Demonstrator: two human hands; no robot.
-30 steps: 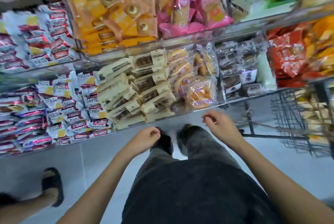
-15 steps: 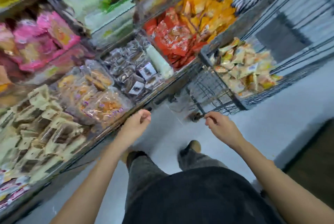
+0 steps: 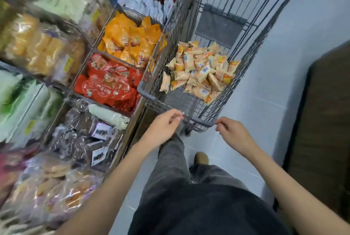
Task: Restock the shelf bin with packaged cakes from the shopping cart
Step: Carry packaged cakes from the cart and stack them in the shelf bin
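**Turned from shelf to cart, hands empty**

Your view had swung off the shelf w/ the boxed cakes & onto the cart (image 3: 189, 119), which was only at the 3 o'clock edge a sec earlier. Now it sat dead ahead at 12. Cakes (image 3: 200, 71) lay heaped in the cart, toward its far end, none picked yet. Left hand (image 3: 162, 126) hovered at the near rim, fingers loosely curled, holding nothing; whether it touched the rim I couldn't tell. Right hand (image 3: 233, 134) was just beside the rim's 3 o'clock corner, also loose & empty. Bins of red packs (image 3: 106, 83) & orange packs (image 3: 130, 39) ran along 10 o'clock. Judgement: you'd lined up for a pickup; reach was next.
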